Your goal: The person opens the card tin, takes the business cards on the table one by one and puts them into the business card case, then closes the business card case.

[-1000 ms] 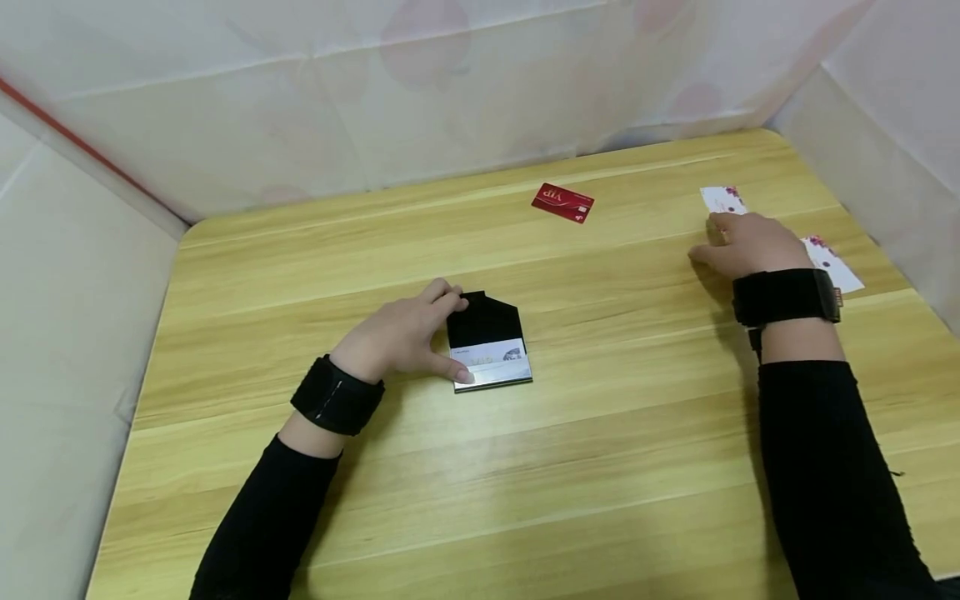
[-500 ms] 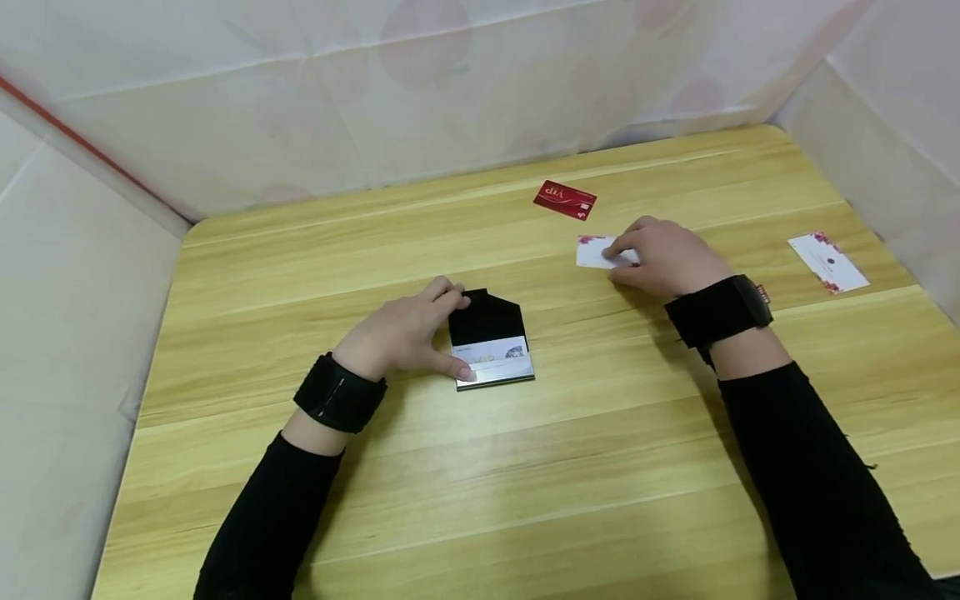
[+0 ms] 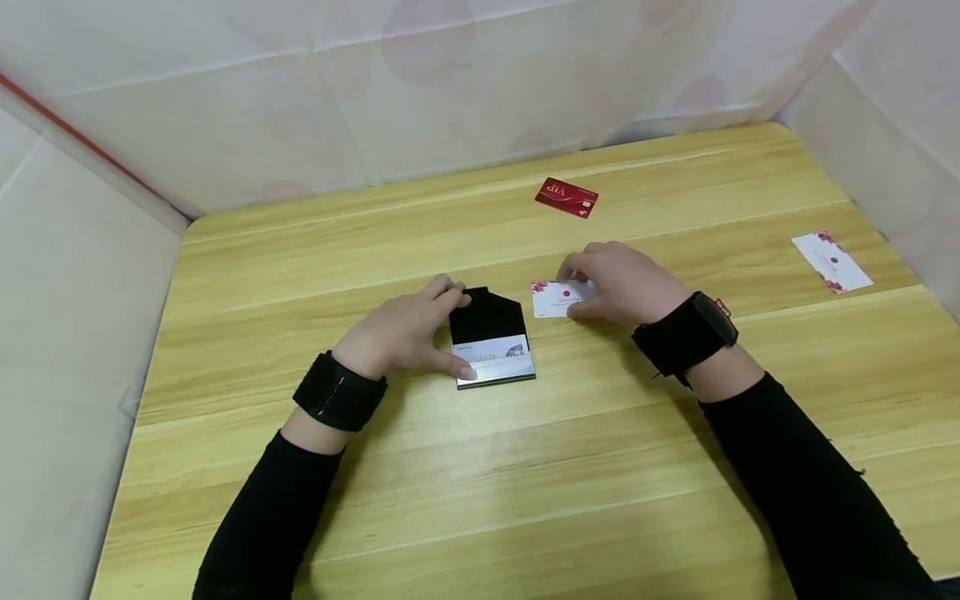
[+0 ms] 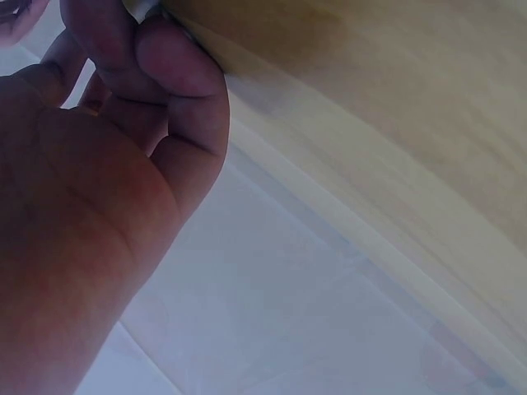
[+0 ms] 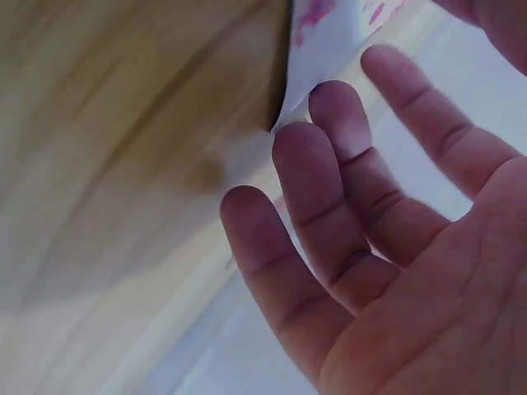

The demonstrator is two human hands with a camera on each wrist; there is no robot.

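On the pale wood-grain worktop [image 3: 495,475], midway between its side edges, left hand [image 3: 405,333] and right hand [image 3: 626,283] grip, respectively, a black-and-silver rectangular card case [image 3: 489,320] and a white floral-printed card [image 3: 553,302]; I judge the latter light, bendable, best pinched by long edges.

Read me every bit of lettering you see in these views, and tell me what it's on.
"VIP": red card, upside down from this view.
"VIP": faint gold, on the card in the holder; its smaller print is unreadable.
Too small to read: print on the white card by the right hand, the far-right white card, and the wristband's red tag.
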